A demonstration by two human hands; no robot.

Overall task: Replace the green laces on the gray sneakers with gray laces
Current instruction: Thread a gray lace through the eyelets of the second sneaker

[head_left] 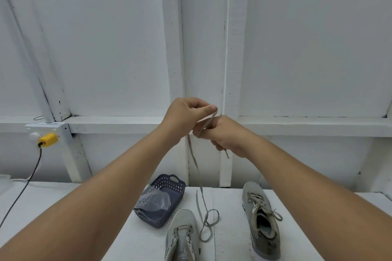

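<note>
You hold gray lace (196, 167) raised above tabletop (229, 218): left hand (186, 115) pinches upper end, right hand (224, 135) grips it below. Right sneaker (262, 218) laced; left sneaker (182, 233) apparently bare. Step: straightening lace. Next: find tip, thread left sneaker's bottom eyelets.

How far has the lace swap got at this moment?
About halfway, it seems. The right sneaker already carries a tied gray lace. The left sneaker shows bare eyelets and no lace. In hand: the left hand and right hand both pinch a loose gray lace held up, its tail looped on the table. Threading that sneaker remains.
</note>
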